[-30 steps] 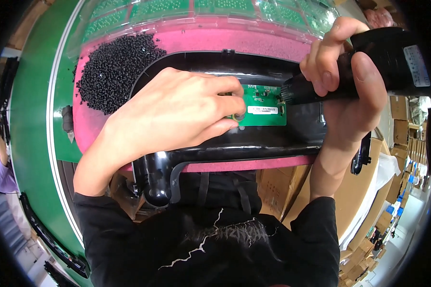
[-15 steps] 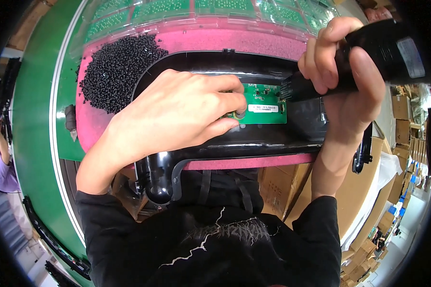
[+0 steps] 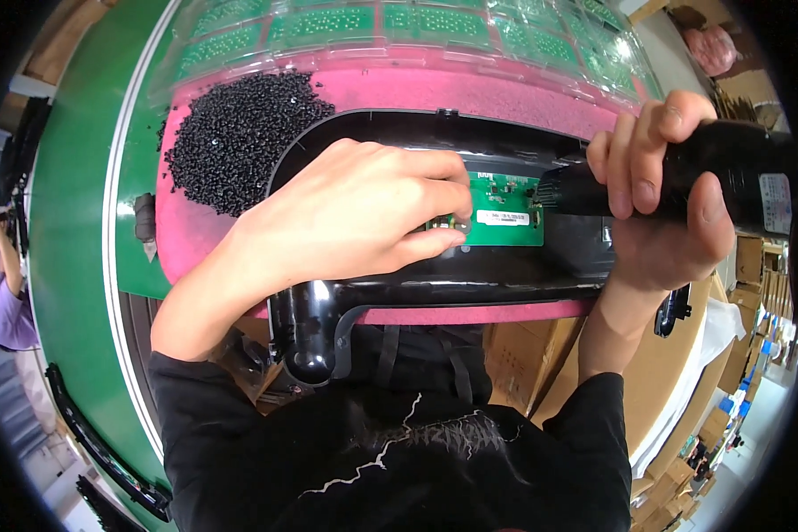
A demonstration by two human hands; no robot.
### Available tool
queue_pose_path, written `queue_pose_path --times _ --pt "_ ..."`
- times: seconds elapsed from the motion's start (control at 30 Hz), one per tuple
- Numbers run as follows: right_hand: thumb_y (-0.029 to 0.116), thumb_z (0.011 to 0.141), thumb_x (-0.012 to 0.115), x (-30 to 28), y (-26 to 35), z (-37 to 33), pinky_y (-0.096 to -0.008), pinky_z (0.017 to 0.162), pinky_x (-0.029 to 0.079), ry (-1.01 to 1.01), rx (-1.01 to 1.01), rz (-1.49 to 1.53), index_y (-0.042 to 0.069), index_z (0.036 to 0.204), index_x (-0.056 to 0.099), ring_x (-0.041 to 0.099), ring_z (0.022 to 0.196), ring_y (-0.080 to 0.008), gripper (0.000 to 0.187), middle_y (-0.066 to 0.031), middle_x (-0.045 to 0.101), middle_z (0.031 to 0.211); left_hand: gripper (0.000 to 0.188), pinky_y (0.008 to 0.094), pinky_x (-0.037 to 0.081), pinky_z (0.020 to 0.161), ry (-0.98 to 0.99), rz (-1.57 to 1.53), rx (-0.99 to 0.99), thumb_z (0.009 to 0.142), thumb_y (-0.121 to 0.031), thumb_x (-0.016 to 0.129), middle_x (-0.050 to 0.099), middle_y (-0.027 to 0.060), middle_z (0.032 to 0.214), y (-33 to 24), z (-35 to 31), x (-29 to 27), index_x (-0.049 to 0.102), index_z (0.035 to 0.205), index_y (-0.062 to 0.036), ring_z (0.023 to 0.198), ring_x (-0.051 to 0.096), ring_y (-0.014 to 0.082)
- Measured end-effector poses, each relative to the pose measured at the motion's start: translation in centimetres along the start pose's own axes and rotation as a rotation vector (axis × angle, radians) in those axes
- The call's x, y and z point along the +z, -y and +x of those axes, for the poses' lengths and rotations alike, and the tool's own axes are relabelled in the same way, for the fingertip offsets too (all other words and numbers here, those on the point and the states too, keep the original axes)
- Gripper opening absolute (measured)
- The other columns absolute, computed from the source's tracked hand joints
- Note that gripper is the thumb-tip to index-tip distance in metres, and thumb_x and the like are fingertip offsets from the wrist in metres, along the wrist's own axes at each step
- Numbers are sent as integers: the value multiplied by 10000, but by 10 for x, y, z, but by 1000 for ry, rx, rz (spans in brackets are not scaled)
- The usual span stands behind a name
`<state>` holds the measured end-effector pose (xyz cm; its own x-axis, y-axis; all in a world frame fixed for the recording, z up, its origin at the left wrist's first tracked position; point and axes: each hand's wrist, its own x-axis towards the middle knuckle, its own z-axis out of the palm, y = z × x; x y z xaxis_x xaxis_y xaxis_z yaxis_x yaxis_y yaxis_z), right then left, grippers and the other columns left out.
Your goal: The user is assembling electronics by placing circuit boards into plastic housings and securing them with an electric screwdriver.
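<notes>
The green circuit board (image 3: 510, 232) lies inside the long black shell (image 3: 426, 292), just to the right of the fingertips of the left hand (image 3: 359, 208) and to the left of the right hand (image 3: 654, 199). The left hand is the nearer one: its fingers are bent and close together over the left end of the board, but I cannot tell if they pinch something or only press. The right hand is closed around a black object (image 3: 723, 173), whose narrow tip points left, to the right edge of the board; if the tip touches there, I cannot say. The shell has its long axis from left to right, and the board seems to follow it, although its left end is hidden
</notes>
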<state>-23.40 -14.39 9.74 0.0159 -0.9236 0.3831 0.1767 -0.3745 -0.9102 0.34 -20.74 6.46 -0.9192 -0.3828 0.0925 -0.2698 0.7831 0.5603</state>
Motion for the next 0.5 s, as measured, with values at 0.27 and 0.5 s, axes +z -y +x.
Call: queue_pose_path --times 0.27,0.5 --pt "442 812 736 5 -5 1 -263 631 352 -6 6 28 106 1077 500 424 547 -66 489 59 480 673 276 364 540 667 -207 9 39 784 -241 777 661 76 879 4 -2 4 653 934 -46 785 658 272" --pt "286 885 715 4 11 1 -251 705 362 -44 -43 698 94 1037 452 460 619 -76 359 36 490 749 351 358 537 661 -350 7 115 746 -270 815 657 79 844 2 7 7 649 933 -24 764 652 274"
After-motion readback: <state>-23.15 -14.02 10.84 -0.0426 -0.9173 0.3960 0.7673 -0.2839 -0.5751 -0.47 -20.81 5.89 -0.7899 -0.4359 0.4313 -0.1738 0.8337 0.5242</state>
